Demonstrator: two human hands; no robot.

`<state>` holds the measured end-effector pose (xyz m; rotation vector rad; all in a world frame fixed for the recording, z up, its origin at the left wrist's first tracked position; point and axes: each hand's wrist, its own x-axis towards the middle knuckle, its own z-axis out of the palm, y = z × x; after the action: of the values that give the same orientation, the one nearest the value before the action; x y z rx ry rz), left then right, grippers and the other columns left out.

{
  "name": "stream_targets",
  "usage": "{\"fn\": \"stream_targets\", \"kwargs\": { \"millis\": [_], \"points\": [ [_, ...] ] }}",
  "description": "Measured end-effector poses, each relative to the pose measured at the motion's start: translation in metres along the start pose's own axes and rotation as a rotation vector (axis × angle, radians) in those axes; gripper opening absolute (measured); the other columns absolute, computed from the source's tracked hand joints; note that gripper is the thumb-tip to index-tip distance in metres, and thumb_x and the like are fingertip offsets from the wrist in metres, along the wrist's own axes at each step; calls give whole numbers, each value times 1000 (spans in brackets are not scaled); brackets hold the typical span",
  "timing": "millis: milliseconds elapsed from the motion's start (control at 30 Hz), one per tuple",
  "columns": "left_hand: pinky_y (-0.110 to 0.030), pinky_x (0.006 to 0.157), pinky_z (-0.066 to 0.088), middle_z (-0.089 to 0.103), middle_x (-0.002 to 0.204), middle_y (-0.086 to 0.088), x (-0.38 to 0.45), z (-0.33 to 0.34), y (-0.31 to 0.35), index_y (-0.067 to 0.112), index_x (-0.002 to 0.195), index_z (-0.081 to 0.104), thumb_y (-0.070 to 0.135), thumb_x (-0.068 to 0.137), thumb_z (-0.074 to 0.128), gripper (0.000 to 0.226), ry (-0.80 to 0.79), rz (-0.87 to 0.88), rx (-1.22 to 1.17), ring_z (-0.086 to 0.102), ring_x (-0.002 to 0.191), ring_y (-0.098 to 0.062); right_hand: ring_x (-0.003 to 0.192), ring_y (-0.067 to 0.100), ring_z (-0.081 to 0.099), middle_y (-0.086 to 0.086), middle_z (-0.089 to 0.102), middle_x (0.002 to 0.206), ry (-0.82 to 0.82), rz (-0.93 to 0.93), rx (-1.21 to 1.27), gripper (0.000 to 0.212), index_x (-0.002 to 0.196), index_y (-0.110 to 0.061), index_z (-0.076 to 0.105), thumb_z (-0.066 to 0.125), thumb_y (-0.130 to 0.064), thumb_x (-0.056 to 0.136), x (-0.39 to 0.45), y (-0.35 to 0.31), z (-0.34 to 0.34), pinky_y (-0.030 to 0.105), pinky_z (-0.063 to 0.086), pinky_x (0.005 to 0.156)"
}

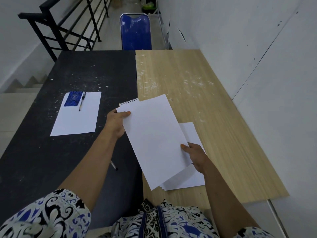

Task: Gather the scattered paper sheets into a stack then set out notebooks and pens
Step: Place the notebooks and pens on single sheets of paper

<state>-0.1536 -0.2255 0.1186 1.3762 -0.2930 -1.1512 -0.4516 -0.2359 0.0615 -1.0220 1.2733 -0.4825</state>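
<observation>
White paper sheets [154,140] hang tilted over the loose stack [187,179], long axis running away from me, my left hand [115,123] pinching their far corner and my right hand [197,156] their near edge, nearer that stack.

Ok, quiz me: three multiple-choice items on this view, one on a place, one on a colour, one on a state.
1. Where does the blue notebook lie?
A on a paper sheet on the dark table half
B on the chair
C on the floor

2. What colour is the chair?
A red
B blue
C green

3. How is the big sheet held?
A lying flat, untouched
B left hand only
C both hands, right hand too

Answers: 1 A, white paper shows around it; 2 B, its back is blue; 3 C, a thumb presses each end.
</observation>
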Motion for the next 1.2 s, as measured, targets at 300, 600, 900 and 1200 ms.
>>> {"fn": "stream_targets", "kwargs": {
  "millis": [300,600,900,1200],
  "points": [
    [-47,87,53,55,134,-5,-1,0,-5,15,154,14,-16,82,59,90,14,43,41,62,107,-31,102,9,58,-3,64,118,-51,1,48,31,126,-10,60,54,-23,98,-1,5,-1,34,32,91],
    [-35,66,54,58,115,-8,-7,-2,-4,22,117,54,-15,84,56,50,-76,133,80,60,91,-27,115,18,57,0,64,125,-23,2,6,34,128,-9,60,54,-25,98,-2,9,-1,34,36,91],
    [-37,73,52,66,88,-7,-12,0,-3,18,93,58,31,96,43,20,-101,-21,-226,62,82,-25,116,20,57,0,64,124,3,1,-15,36,129,-9,60,54,-27,98,-6,9,0,35,37,91],
    [-47,83,56,64,118,-11,-4,-8,-10,19,141,41,-7,80,69,72,-21,104,12,67,101,-29,115,19,54,-3,62,123,5,5,-25,35,128,-11,59,54,-28,98,-11,6,1,38,33,91]
  ]
}}
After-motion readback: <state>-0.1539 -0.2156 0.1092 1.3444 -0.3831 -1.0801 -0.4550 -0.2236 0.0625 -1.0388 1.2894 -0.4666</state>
